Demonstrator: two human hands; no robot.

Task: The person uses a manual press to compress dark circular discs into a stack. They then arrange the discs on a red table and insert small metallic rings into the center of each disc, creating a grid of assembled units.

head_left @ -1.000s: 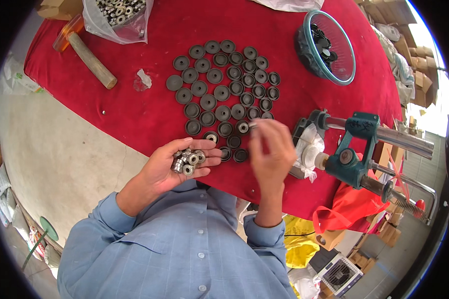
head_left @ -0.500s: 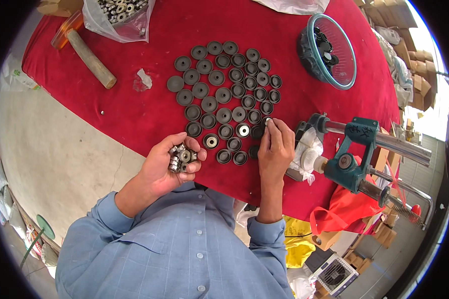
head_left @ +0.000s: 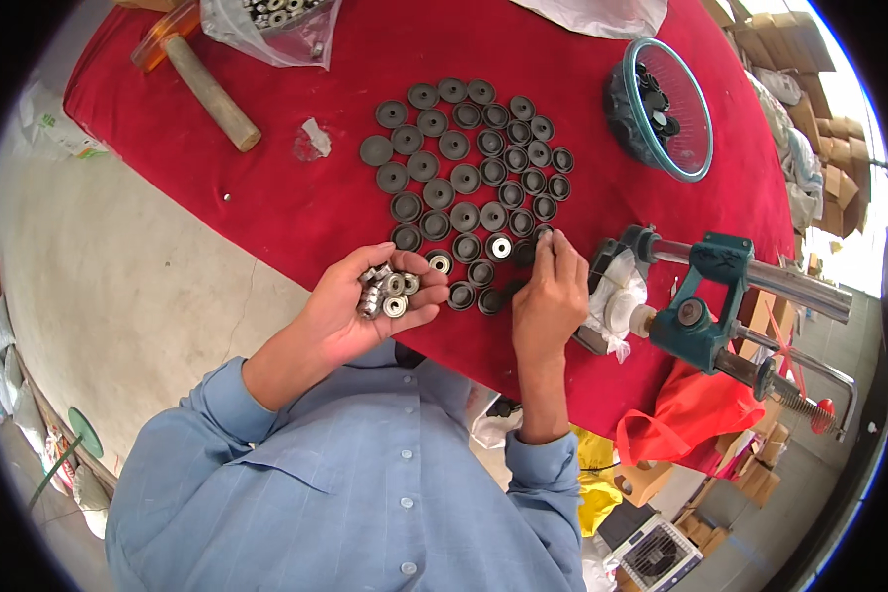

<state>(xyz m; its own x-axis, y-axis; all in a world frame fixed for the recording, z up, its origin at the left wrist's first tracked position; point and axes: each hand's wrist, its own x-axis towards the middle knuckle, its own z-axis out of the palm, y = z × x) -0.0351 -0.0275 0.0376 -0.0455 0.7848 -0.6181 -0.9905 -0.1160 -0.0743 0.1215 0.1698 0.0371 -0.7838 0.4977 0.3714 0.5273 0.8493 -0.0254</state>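
Observation:
My left hand (head_left: 340,306) is cupped palm-up around several small silver ball bearings (head_left: 395,286), at the near left edge of the black caps. My right hand (head_left: 548,301) reaches to the right side of the caps. Its fingertips are pressed together over a dark cap there, and whatever they hold is hidden. Round black plastic caps (head_left: 466,179) lie in loose rows on the red cloth. Two near caps each have a bearing seated in them: one bearing (head_left: 500,247) near the right hand, another bearing (head_left: 440,263) beside my left fingertips.
To the right stands a green hand press (head_left: 696,311) with steel bars. Behind it sits a clear basin (head_left: 705,118) of black parts. A plastic bag of bearings (head_left: 252,37) and a wooden-handled mallet (head_left: 212,94) lie far left. The red cloth (head_left: 266,207) drops off at the left edge.
The whole view has shifted slightly, so the table things appear further right. My left hand has opened wider around the bearings. The shiny piece at my right fingertips no longer shows.

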